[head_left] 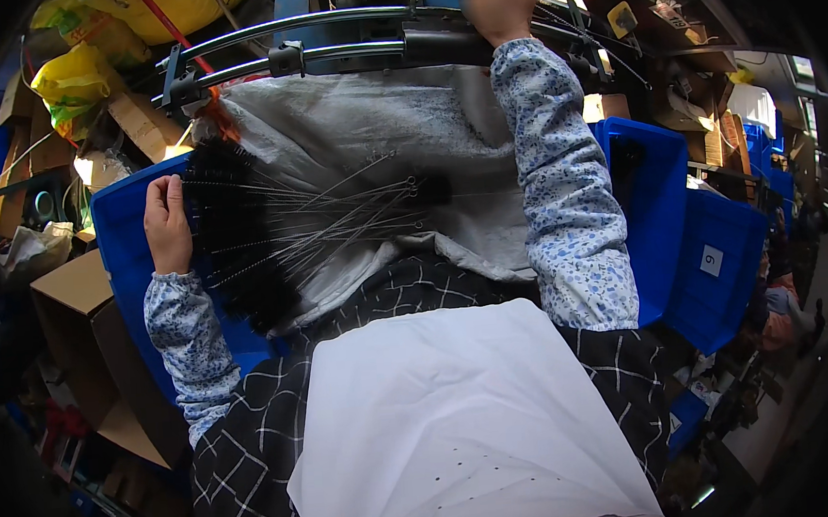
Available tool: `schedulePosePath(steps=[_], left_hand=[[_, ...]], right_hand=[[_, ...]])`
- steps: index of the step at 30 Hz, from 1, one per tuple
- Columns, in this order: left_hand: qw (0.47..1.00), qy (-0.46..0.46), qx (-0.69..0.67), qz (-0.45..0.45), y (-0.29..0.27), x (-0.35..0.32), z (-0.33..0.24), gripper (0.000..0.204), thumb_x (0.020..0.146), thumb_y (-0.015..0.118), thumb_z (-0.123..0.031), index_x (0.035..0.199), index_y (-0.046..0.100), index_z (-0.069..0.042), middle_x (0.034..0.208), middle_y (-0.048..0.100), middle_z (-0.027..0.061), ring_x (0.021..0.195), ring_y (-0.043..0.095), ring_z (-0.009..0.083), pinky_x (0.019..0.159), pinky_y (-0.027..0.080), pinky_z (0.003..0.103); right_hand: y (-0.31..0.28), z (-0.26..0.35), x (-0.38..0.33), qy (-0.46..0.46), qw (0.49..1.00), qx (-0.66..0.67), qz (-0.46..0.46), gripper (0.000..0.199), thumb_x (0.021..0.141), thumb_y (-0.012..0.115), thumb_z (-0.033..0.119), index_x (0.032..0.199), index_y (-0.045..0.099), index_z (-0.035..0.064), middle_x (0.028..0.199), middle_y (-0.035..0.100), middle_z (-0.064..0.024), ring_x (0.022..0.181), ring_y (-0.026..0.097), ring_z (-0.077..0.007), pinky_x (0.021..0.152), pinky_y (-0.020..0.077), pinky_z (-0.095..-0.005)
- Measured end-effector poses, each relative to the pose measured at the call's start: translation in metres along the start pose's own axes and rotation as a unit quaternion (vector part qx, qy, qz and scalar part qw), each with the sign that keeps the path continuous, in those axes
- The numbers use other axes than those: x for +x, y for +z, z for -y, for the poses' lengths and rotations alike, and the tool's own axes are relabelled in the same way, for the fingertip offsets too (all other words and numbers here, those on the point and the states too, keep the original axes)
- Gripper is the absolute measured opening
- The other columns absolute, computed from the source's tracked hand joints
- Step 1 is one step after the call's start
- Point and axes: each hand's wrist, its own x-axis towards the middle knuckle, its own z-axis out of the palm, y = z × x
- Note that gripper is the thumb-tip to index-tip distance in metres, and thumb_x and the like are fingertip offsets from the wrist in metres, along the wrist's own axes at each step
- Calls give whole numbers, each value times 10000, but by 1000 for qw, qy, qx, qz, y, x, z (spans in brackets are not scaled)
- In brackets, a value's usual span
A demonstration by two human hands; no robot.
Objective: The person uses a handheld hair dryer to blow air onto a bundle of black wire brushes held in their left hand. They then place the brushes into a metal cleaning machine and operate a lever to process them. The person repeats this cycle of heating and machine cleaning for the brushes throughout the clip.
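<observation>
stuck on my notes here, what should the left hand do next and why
Perhaps use the left hand to ease one of the black brushes free: it is right at their outer edge, while the right hand is apart from them, by the metal rails.

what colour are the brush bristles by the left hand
The bristles are black, shown best in the head view.

shows glossy metal in the rails and thin bright wire in the brush stems, with rough, matt bristles. runs to smooth plastic on the blue bins, dull cardboard in the box, creased, smudged cloth in the grey sheet.
</observation>
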Motion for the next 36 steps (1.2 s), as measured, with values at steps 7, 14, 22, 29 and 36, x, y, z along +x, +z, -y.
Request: schedulePosePath(steps=[7, 14, 22, 29, 36], left_hand=[[989, 84, -24, -119, -12, 8, -26, 236, 892, 431, -234, 889, 498, -8, 776, 485, 8, 696, 435, 84, 649, 373, 199], [929, 148, 93, -325, -82, 22, -15, 234, 861, 476, -172, 1000, 498, 15, 881, 536, 81, 839, 518, 160, 736, 427, 260], [799, 256, 336, -429, -103, 9, -41, 273, 762, 575, -64, 1017, 521, 17, 955, 546, 190, 894, 544, 326, 765, 450, 359], [807, 277, 344, -392, -105, -9, -52, 241, 793, 545, -102, 991, 520, 33, 934, 549, 195, 871, 548, 342, 751, 440, 377], [797, 284, 375, -380, -100, -14, -60, 257, 799, 535, -116, 1003, 515, 40, 958, 547, 200, 904, 530, 352, 791, 426, 393]], right_hand=[[48, -38, 20, -68, 998, 3, -19, 284, 772, 468, 188, 1037, 568, 166, 949, 562, -76, 1020, 414, -297, 873, 294, -458], [6, -27, -13, 40, 998, -52, -16, 461, 719, 539, 282, 1135, 468, 97, 1038, 525, -119, 995, 438, -316, 855, 297, -473], [0, 2, -8, 104, 992, 66, 2, 407, 705, 569, 165, 1087, 511, 37, 915, 575, -169, 902, 530, -318, 801, 401, -401], [14, 17, -5, 42, 995, 81, -46, 362, 701, 563, 147, 1035, 532, 7, 926, 568, -163, 869, 540, -311, 766, 414, -411], [9, 50, -2, 81, 995, 49, -8, 363, 729, 532, 177, 1061, 517, 32, 959, 553, -118, 899, 527, -277, 756, 385, -462]])
